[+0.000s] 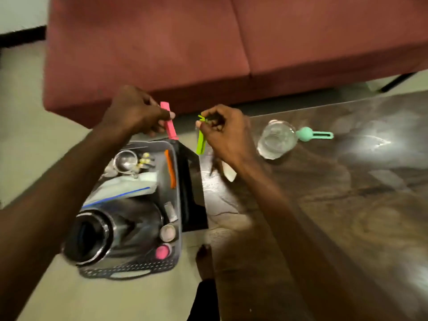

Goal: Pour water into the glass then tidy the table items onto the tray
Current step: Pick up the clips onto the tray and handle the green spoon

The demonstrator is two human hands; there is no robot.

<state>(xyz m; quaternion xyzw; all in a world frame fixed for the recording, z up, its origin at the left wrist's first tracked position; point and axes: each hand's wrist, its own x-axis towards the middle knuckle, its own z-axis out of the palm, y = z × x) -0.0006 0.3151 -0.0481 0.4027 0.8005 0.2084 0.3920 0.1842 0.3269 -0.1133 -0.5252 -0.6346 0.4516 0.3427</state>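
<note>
A: What have the hands got?

B: The left hand (136, 112) pinches a pink plastic clip (169, 120), fingers curled round its middle. The right hand (222, 133) grips a lime-green plastic clip (201, 142) at its top end; its fingers hide that part.

A: And the tray?

B: The grey perforated plastic tray (129, 271) lies below the left hand. It holds a steel jug (92, 235) on its side, an orange clip (171, 169) and small blurred items I can't identify.

A: The glass?

B: The clear drinking glass (276, 140) stands right of the right hand on the dark wooden table (335, 193), touching a mint-green round-headed tool (312, 135). Whether it holds water is unclear.
</note>
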